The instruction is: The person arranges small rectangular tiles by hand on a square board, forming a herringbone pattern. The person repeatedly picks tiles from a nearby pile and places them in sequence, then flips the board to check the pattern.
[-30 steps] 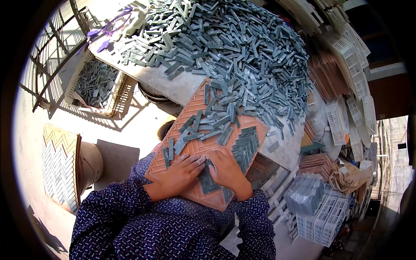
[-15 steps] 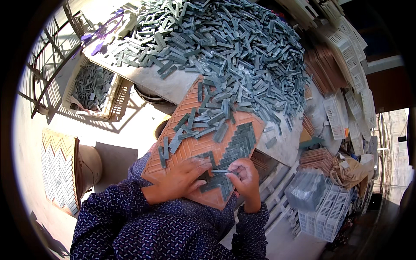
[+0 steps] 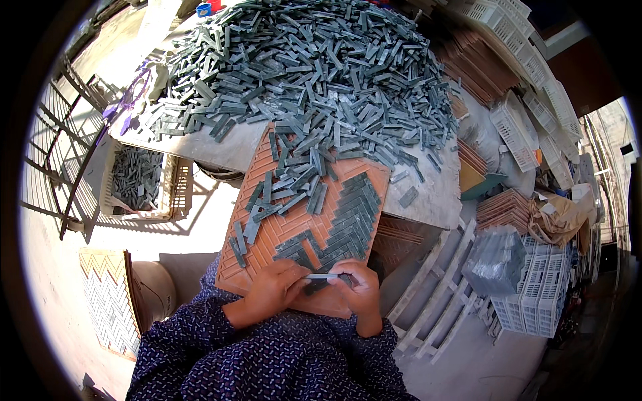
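A thin grey-green stone strip tile (image 3: 322, 276) spans between my two hands just above the lower part of an orange grooved board (image 3: 324, 306). My left hand (image 3: 273, 289) pinches its left end. The right end is between the fingertips of my right hand (image 3: 359, 286), where something dark also shows, too shadowed to name. Dark green tiles (image 3: 353, 215) lie fitted in a herringbone pattern along the board's right side and lower middle. Loose tiles (image 3: 315, 198) lie scattered over its upper and left parts. The board's lower edge is close against my body.
A large heap of tiles (image 3: 301, 73) covers the table (image 3: 435, 200) beyond the board. At left stand a tile-filled crate (image 3: 170, 190) and a panel with a pale herringbone pattern (image 3: 110, 301). Pallet slats (image 3: 428, 294), white crates (image 3: 535, 294) and stacked boards (image 3: 478, 63) are at right.
My left hand has left the laid tiles and now grips the strip's left end with the right hand. The strip has moved toward my body. The whole view has shifted.
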### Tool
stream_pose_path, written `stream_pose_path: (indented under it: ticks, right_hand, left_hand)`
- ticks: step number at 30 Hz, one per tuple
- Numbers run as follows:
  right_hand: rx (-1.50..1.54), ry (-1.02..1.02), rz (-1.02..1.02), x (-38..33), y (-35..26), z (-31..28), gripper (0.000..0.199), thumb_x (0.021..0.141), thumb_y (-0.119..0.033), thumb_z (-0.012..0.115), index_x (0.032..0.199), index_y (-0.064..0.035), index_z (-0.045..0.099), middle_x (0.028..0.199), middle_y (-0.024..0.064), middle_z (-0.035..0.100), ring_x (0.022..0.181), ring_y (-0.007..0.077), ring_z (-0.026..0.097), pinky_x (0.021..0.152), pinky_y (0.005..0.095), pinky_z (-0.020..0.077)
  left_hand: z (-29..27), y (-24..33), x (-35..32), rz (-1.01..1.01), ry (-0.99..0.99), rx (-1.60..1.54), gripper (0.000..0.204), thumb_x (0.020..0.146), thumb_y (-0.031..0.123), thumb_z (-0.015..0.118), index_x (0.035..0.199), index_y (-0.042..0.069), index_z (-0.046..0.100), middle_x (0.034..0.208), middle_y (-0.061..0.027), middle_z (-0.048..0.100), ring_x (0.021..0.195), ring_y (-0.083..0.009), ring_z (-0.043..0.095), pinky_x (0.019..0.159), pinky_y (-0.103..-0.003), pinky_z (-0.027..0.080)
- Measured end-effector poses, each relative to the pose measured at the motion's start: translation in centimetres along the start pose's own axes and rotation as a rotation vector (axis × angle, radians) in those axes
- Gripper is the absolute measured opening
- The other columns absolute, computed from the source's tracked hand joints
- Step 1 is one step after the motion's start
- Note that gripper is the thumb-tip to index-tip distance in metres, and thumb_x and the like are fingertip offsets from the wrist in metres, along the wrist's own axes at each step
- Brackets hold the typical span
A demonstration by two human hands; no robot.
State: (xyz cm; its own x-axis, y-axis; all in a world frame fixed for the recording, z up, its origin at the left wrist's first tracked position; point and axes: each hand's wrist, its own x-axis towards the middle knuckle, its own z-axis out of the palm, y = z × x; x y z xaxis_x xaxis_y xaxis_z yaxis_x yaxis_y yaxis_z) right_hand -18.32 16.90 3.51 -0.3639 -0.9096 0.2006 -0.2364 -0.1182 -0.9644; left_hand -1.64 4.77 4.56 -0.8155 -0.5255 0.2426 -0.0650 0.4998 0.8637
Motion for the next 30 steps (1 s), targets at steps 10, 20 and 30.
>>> stream_pose_path:
  ticks: [10, 20, 30]
  right_hand:
    - [0.176, 0.165, 0.402, -2.1, -1.0, 2.2, 0.014, 0.087, -0.005, 0.058, 0.096, 0.0043, 0.061, 0.082, 0.0065, 0.063, 0.07, 0.0116, 0.062, 0.065, 0.0234, 0.0496]
    - [-0.277, -0.132, 0.333, 0.7, -1.2, 1.5, 0.015, 0.084, -0.007, 0.063, 0.096, 0.0018, 0.06, 0.081, 0.0078, 0.064, 0.068, 0.0108, 0.062, 0.061, 0.0251, 0.0489]
    - [-0.724, 0.189, 0.045, 10.7, 2.3, 3.8, 0.034, 0.07, -0.013, 0.076, 0.094, -0.0009, 0.056, 0.072, 0.0111, 0.06, 0.059, 0.0214, 0.061, 0.054, 0.0321, 0.0483]
  left_hand:
    - [-0.1, -0.1, -0.8, -0.632, -0.132, -0.593, 0.017, 0.091, 0.008, 0.054, 0.1, -0.003, 0.063, 0.075, -0.002, 0.059, 0.065, -0.0079, 0.053, 0.061, -0.022, 0.045]
    - [-0.6, -2.6, -1.4, -0.513, -0.125, -0.719, 0.016, 0.09, 0.008, 0.056, 0.103, 0.0, 0.058, 0.079, 0.0021, 0.053, 0.069, -0.006, 0.051, 0.064, -0.019, 0.042]
    - [-1.6, -3.1, -1.1, -0.458, -0.116, -0.786, 0.014, 0.092, 0.015, 0.052, 0.095, 0.002, 0.055, 0.089, 0.0003, 0.052, 0.086, -0.0082, 0.049, 0.079, -0.024, 0.04]
